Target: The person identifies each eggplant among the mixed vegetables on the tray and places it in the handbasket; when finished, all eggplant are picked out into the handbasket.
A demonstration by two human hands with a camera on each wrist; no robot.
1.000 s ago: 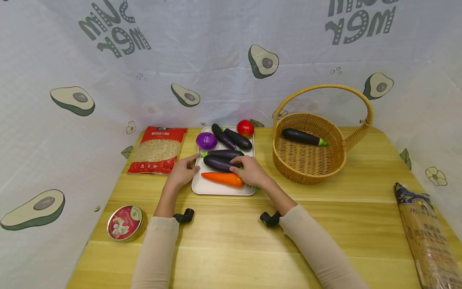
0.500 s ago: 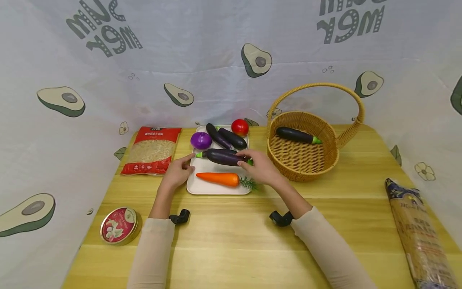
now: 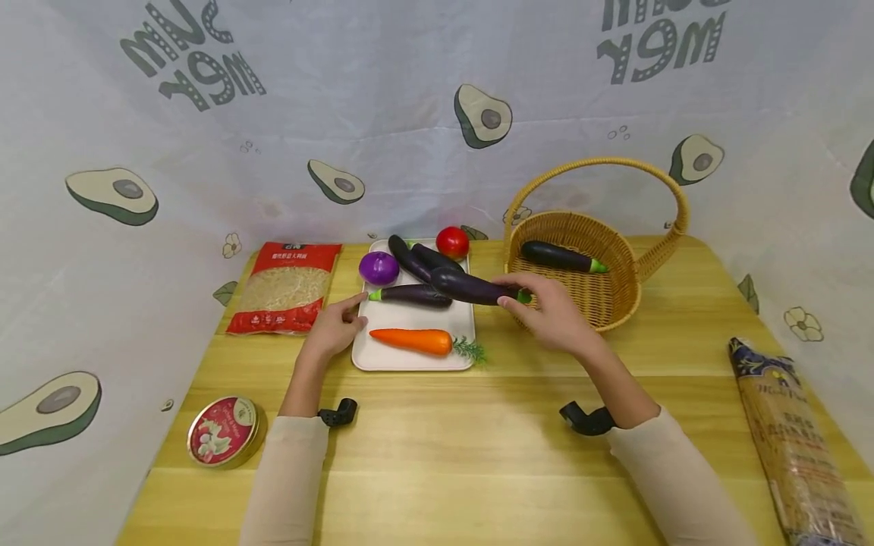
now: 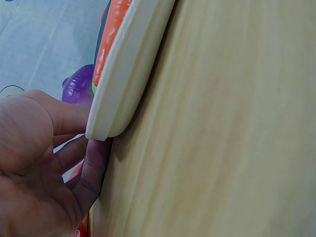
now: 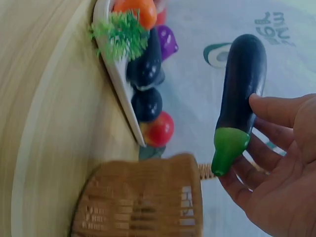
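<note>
My right hand grips an eggplant near its green stem end, raised above the tray's right side. The right wrist view shows this eggplant held between thumb and fingers. At the white tray's left edge, my left hand pinches the rim; the left wrist view has the thumb against the rim and a finger beneath. Lying on the tray are an eggplant, two more eggplants behind, a carrot, a purple onion and a tomato.
Right of the tray stands a wicker basket with a tall handle and one eggplant inside. A red pasta bag lies left, a round tin front left, and a long noodle pack far right.
My right hand has lifted the eggplant off the tray and carried it right, toward the basket. The left hand stays at the tray's edge. The head view has shifted slightly.
</note>
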